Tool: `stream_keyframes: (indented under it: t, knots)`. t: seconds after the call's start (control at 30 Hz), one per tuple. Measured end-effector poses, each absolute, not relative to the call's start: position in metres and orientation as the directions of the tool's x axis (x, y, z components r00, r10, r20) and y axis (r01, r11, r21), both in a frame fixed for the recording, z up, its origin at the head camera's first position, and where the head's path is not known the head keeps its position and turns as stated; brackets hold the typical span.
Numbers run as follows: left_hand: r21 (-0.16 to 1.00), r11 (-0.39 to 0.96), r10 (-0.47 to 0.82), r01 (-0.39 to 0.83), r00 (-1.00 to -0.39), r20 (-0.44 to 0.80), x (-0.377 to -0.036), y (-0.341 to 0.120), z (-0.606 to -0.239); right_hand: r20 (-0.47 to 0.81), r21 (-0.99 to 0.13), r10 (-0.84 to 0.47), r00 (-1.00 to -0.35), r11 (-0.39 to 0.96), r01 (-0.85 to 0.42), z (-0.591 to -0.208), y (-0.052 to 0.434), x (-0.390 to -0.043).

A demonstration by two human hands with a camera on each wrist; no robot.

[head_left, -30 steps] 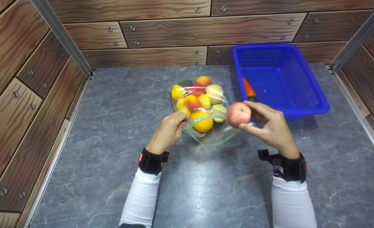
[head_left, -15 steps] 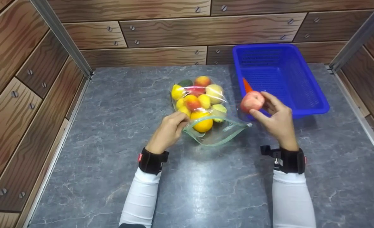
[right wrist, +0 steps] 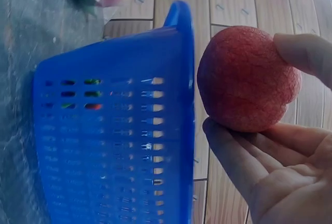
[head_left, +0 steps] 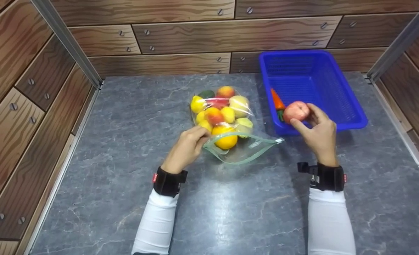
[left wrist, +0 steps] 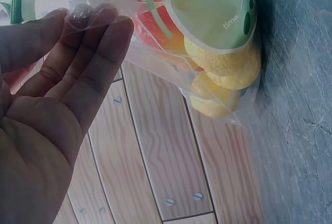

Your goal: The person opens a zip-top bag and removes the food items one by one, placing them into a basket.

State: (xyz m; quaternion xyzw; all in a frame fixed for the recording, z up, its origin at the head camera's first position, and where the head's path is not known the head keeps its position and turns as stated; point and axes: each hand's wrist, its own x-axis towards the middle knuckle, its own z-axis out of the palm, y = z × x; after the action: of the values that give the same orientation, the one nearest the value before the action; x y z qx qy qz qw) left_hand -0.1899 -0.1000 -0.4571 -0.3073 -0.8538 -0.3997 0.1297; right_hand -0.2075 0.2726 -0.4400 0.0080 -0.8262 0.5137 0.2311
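Observation:
A clear zip bag (head_left: 243, 152) full of fruit lies on the grey table, its green-edged mouth open toward me. My left hand (head_left: 188, 147) pinches the bag's mouth edge at its left side; in the left wrist view the fingers (left wrist: 78, 63) hold the plastic (left wrist: 171, 53). My right hand (head_left: 317, 132) grips a red apple (head_left: 296, 111) between thumb and fingers, over the near left corner of the blue basket (head_left: 351, 124). The right wrist view has the apple (right wrist: 246, 79) just beside the basket's rim (right wrist: 181, 105). An orange carrot (head_left: 277, 100) lies inside the basket.
Wood-panelled walls enclose the table on the left, back and right. The basket stands at the back right. Inside the bag are an orange (head_left: 225, 138), lemons, peaches and something green.
My right hand has carried the apple from the bag's mouth up and to the right, to the basket's near corner. The left hand has stayed on the bag.

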Motion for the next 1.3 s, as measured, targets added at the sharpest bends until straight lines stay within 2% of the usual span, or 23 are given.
stream_keyframes:
  t: [0.17,0.3,0.6,0.93,1.07,1.3]
  knots:
    - [0.604,0.49,0.427,0.629,-0.777,0.462,-0.19,-0.101,-0.458,0.416,-0.779,0.216,-0.883,0.586,-0.224,-0.447,0.281,-0.216]
    - [0.608,0.489,0.426,0.625,-0.78,0.459,-0.19,-0.101,-0.459,0.419,-0.698,0.145,-0.896,0.683,-0.215,-0.445,0.285,-0.225]
    - [0.589,0.499,0.42,0.636,-0.772,0.478,-0.188,-0.1,-0.458,0.294,-0.551,0.019,-0.956,0.821,-0.153,-0.431,0.291,-0.244]
    - [0.59,0.488,0.431,0.643,-0.765,0.478,-0.189,-0.1,-0.457,0.058,-0.465,0.002,-0.998,0.885,-0.025,-0.426,0.291,-0.272]
    - [0.591,0.486,0.433,0.644,-0.764,0.478,-0.189,-0.1,-0.457,-0.023,-0.466,0.022,-1.0,0.884,0.03,-0.428,0.29,-0.277]
    - [0.591,0.489,0.438,0.642,-0.766,0.47,-0.189,-0.1,-0.455,-0.089,-0.474,0.032,-0.995,0.877,0.071,-0.432,0.291,-0.28]
